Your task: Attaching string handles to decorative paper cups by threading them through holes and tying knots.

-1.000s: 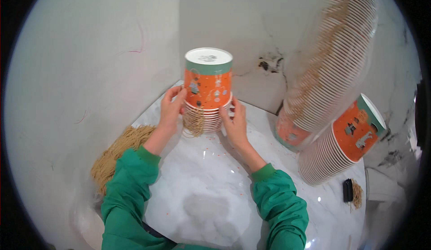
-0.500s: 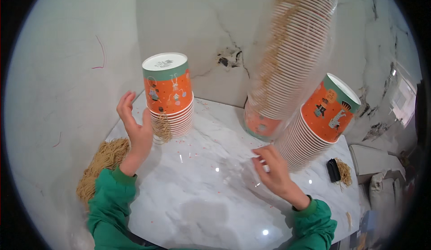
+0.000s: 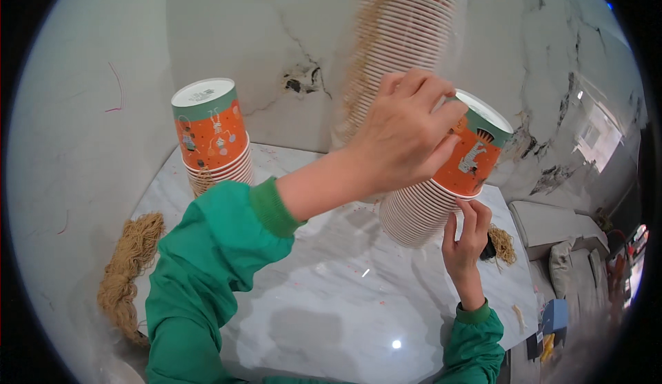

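A leaning stack of orange paper cups (image 3: 441, 191), nested upside down with a green band near the top, stands tilted at the right of the white marble table (image 3: 310, 294). The left hand (image 3: 407, 136) reaches up across it and closes its fingers on the top cup, while the right hand (image 3: 467, 236) pinches the stack's lower rims between thumb and fingertips. Judging by this grip, the step in hand is drawing cups off the top; the next move seems to call for steadying the lower cups so that only the gripped ones come free. Just behind rises a tall column of cups (image 3: 403, 46), reaching out of view. A shorter stack of cups (image 3: 210, 136) stands well apart to the left, and a hank of tan fibre (image 3: 127, 274) hangs at the table's left edge.
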Action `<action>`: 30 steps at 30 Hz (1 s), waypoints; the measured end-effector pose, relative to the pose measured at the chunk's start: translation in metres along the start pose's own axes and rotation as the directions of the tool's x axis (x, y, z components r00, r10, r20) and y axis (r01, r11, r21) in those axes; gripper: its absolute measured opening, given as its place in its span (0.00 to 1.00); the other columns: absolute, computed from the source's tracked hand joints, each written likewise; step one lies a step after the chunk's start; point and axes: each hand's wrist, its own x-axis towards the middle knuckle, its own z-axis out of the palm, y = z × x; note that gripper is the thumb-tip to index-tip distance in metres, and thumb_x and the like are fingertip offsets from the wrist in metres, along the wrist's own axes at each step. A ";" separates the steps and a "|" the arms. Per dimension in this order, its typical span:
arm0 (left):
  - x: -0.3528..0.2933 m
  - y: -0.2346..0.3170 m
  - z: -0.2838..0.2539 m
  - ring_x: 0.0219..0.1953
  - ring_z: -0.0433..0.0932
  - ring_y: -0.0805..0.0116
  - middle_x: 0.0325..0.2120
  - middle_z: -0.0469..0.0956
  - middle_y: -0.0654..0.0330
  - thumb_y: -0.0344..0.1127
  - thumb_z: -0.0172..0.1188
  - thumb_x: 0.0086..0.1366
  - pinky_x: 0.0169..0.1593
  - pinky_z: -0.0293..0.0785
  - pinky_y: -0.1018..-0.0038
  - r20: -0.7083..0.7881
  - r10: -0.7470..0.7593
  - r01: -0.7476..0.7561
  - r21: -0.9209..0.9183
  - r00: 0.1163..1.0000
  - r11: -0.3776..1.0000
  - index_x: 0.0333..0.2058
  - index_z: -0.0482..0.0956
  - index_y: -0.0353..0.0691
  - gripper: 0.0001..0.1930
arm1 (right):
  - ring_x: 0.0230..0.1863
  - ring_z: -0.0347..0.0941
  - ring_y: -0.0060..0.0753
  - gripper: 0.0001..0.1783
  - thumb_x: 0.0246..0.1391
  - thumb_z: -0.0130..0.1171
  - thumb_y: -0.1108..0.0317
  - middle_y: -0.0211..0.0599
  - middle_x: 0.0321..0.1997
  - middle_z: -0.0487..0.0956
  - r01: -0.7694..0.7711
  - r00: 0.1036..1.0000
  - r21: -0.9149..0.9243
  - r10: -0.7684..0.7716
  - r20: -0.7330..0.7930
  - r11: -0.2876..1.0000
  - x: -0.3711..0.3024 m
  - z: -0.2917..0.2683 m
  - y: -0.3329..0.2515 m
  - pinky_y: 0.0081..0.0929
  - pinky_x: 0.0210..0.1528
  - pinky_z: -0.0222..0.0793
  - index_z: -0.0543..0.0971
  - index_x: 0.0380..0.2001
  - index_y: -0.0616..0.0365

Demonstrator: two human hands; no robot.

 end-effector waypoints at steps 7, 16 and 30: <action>0.034 -0.001 0.061 0.50 0.75 0.58 0.44 0.80 0.59 0.39 0.65 0.57 0.55 0.66 0.60 0.069 0.036 -0.028 -0.107 0.997 0.994 0.45 0.83 0.40 0.17 | 0.46 0.73 0.46 0.21 0.49 0.64 0.81 0.44 0.47 0.75 0.045 0.999 -0.048 -0.045 0.006 0.998 0.005 0.000 0.002 0.36 0.41 0.73 0.79 0.49 0.61; 0.054 -0.010 0.091 0.45 0.75 0.56 0.33 0.79 0.56 0.34 0.62 0.56 0.49 0.69 0.60 0.334 -0.186 0.335 -0.474 0.924 0.814 0.29 0.86 0.39 0.07 | 0.46 0.74 0.50 0.18 0.52 0.63 0.80 0.47 0.46 0.75 0.033 0.999 -0.019 -0.032 0.023 0.999 0.007 0.001 0.005 0.39 0.41 0.74 0.77 0.48 0.63; 0.059 -0.002 0.103 0.38 0.75 0.51 0.30 0.77 0.52 0.29 0.59 0.62 0.41 0.72 0.60 0.170 -0.064 0.123 -0.364 0.983 0.923 0.28 0.78 0.32 0.06 | 0.44 0.73 0.49 0.21 0.48 0.65 0.78 0.45 0.48 0.75 0.022 1.000 -0.075 -0.022 0.002 0.997 0.003 0.007 0.006 0.38 0.38 0.75 0.77 0.48 0.61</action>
